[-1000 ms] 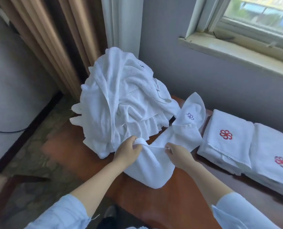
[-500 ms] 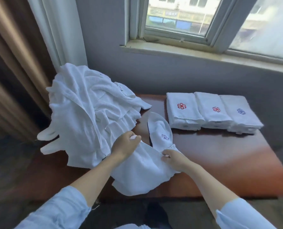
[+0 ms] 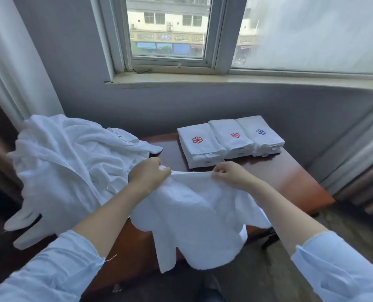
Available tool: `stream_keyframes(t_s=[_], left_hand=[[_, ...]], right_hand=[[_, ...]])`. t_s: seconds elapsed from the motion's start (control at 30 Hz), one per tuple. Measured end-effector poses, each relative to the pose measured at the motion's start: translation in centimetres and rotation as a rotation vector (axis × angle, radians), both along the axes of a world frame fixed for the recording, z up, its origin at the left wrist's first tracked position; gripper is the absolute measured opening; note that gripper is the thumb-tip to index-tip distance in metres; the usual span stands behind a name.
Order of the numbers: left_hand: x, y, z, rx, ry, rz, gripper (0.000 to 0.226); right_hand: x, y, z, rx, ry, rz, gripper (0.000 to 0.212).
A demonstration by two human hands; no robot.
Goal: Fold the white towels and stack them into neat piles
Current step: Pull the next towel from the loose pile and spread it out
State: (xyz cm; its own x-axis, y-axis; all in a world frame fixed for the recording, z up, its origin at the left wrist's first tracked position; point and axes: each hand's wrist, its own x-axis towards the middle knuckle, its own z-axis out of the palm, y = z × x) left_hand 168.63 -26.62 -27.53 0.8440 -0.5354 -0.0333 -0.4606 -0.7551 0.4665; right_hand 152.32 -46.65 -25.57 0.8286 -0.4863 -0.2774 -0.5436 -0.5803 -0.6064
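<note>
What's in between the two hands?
In the head view, the top edge of the white towel stretches from left hand to right hand; both pinch it.

No words read clearly: the folded towels [image 3: 231, 138] at one o'clock carry stitched flower emblems, two red and one blue, while shop signs [image 3: 164, 37] at twelve o'clock show only blurred characters.

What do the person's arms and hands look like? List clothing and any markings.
The left hand and right hand are bare, with no gloves, rings or watch visible. The forearms are uncovered. The left sleeve and right sleeve are light blue and loose-cuffed. A loose thread trails from the left cuff.
</note>
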Motion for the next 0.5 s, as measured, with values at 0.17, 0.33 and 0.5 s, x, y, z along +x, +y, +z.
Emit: stream_keyframes(t_s=[0.17, 0.33, 0.5], left_hand=[[3.0, -0.4, 1.2, 0.085, -0.186, 0.091, 0.03], [3.7, -1.0, -1.4, 0.202, -0.232, 0.106, 0.034], [1.3, -2.5, -6.8, 0.273, -0.112, -0.073, 0.049]], right_hand=[[4.7, -1.1, -0.1, -0.451, -0.161, 0.016, 0.019], [7.9, -2.9, -2.5, -0.381, -0.152, 0.108, 0.036], [7.1, -4.6, -7.1, -0.261, -0.042, 0.134, 0.036]])
